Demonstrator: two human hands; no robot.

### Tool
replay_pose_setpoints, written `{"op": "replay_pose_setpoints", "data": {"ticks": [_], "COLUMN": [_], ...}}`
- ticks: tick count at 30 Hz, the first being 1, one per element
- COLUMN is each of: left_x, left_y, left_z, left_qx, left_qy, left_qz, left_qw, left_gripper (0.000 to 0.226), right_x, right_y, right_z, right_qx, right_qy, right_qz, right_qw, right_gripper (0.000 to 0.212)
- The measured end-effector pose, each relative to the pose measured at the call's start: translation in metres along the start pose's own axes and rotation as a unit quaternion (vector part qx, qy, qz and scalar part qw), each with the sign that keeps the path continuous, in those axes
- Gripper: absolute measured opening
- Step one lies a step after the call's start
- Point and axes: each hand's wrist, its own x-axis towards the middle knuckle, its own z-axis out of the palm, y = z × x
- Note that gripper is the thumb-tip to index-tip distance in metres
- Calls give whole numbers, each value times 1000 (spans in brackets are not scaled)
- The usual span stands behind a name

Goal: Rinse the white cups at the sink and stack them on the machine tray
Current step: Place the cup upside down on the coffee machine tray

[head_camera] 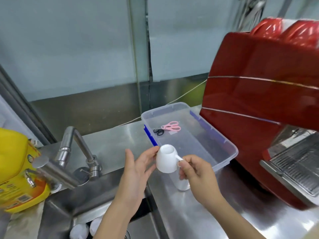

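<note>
A white cup [166, 158] hangs upside down in the air over the counter, between the sink and a clear plastic bin. My right hand [195, 173] pinches its handle from the right. My left hand [138, 169] is spread with straight fingers, and its fingertips touch the cup's left side. Two more white cups [86, 229] lie in the sink [57, 209] at the bottom left, partly hidden by my left forearm. Another white cup [182, 183] stands on the counter beneath my right hand. The red coffee machine [255, 104] fills the right side, its metal grille tray [296, 171] low at the right.
A steel faucet [72, 152] stands behind the sink. A yellow bottle [15, 173] sits at the left edge. The clear plastic bin [229, 145] holds pink scissors [170, 125] and black scissors [158, 132]. Red cups [283, 28] are stacked on top of the machine.
</note>
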Motion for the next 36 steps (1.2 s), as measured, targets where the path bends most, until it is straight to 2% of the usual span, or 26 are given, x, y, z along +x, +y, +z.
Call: {"op": "replay_pose_setpoints", "data": {"ticks": [11, 18, 28, 36], "left_x": [-40, -65, -93, -96], "left_y": [37, 41, 46, 58], "left_z": [167, 259, 354, 394], "left_qx": [64, 76, 86, 89], "left_qy": [-100, -139, -156, -166], "left_qz": [92, 109, 120, 139], "left_qw": [989, 981, 977, 972], "left_gripper": [93, 94, 91, 88], "right_x": [-42, -77, -107, -108], "right_y": [-49, -69, -79, -91], "right_z": [-170, -267, -361, -402], "right_qx": [88, 113, 116, 104], "right_qy": [26, 54, 67, 80], "right_qz": [-77, -93, -132, -144], "right_qw": [993, 988, 982, 981], "right_gripper": [27, 26, 27, 30]}}
